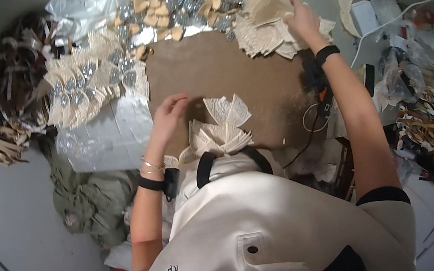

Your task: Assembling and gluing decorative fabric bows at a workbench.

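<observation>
My right hand (304, 22) reaches to the far right of the brown work mat (199, 69). Its fingers close on the edge of a cream, wrinkle-textured, petal-shaped cut piece (266, 3), which looks slightly blurred over a pile of similar cream pieces (259, 38). My left hand (169, 119) hovers over the mat's near left part, fingers loosely extended and holding nothing. Just right of it, against my body, lies a loose heap of cream pieces (219, 132), two of them standing out like a fan.
Tan pieces and shiny clear-wrapped items (182, 2) cover the far table. Rows of cream pieces with shiny round parts (78, 87) lie left, beside hanging brown strips (12, 96). At right are a white cable (394, 20), plastic bags (400, 71) and a strip bundle (432, 123).
</observation>
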Tool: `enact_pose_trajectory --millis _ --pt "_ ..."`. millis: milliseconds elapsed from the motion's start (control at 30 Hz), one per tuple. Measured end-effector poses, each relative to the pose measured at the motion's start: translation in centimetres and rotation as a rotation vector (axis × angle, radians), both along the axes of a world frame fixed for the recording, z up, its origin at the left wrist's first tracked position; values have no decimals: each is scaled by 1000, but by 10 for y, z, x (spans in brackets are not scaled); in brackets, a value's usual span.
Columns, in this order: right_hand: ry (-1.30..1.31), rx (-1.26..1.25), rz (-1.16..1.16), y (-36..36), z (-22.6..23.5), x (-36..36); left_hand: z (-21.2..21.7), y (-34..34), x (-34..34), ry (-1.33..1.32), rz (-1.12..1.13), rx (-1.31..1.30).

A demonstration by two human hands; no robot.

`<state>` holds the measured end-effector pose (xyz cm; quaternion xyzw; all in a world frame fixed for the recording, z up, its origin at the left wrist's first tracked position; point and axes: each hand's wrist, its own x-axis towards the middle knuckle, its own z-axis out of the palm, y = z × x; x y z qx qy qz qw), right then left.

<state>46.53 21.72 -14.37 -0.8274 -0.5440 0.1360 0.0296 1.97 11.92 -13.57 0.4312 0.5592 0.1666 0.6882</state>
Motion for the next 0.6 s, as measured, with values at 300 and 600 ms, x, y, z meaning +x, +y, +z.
enact_pose_trajectory --millis 300,600 --pt "-209 150 356 -21 22 -5 -41 -105 -65 541 -385 62" --pt "651 -290 733 -199 26 -187 -57 -163 -114 578 -777 725"
